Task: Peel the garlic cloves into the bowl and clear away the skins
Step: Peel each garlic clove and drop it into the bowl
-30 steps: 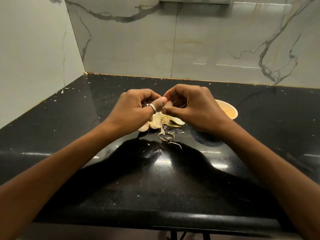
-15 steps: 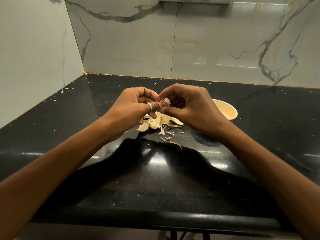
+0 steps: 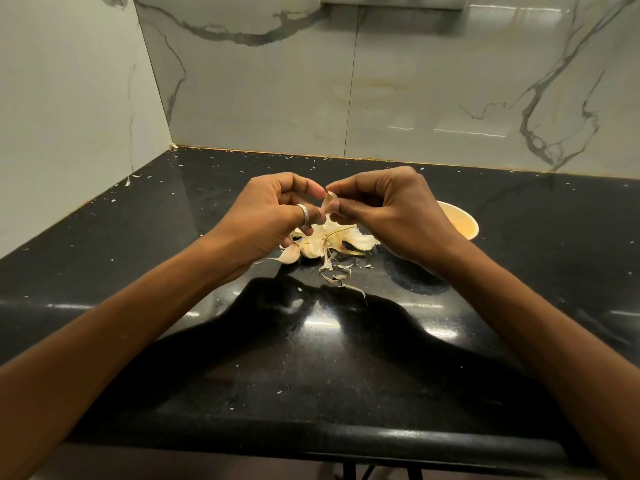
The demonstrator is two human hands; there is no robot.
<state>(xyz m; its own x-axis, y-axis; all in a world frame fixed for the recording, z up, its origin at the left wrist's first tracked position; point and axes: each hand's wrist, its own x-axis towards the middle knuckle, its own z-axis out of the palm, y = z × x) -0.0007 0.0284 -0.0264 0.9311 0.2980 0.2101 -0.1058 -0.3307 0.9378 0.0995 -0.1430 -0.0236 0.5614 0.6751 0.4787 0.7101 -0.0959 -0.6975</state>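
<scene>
Garlic clove [image 3: 329,202] pinched between curled fingertips of left hand [image 3: 273,216] and right hand [image 3: 384,209], raised left of bowl [image 3: 465,225]. Likely light, firm, slippery once bare; grip ends, tear papery skin. Skins pile [image 3: 332,244] left of bowl: flimsy, scatters easily.

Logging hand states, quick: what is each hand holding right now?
Left hand: pinches the garlic clove.
Right hand: pinches the same garlic clove from the other side.
</scene>
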